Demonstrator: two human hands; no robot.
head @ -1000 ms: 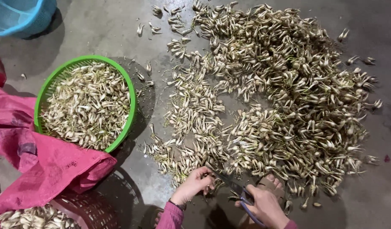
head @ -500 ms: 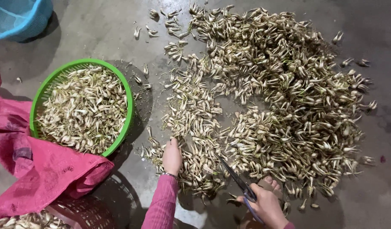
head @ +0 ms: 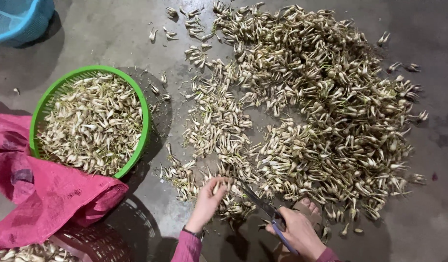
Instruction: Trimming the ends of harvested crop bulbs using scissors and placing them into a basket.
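Down on the grey concrete floor a wide heap of pale bulbs, small and whitish with thin roots and short stalks, spreads over the middle and right of the scene, thinning to loose strays at its far left edge. At the near edge of that heap the person's left hand reaches in from below, a pink sleeve and a dark wristband on the arm; its grip is closed narrowly, fingertips pinching one bulb out of the pile. Just to the right, the right hand wraps its grip around the blue handles of a pair of scissors, whose dark blades point up and left toward the left hand, their tips close to the bulb it holds; whether the blades stand open or closed I cannot tell. Toes of a bare foot show just beyond the right hand, touching the heap's near rim.

Over to the left, well apart from the hands, sits a round green basket filled with the same bulbs. A crumpled pink woven sack lies against the basket's near left side, overlapping a dark red basket at the near edge. A blue basket sits in the far left corner.
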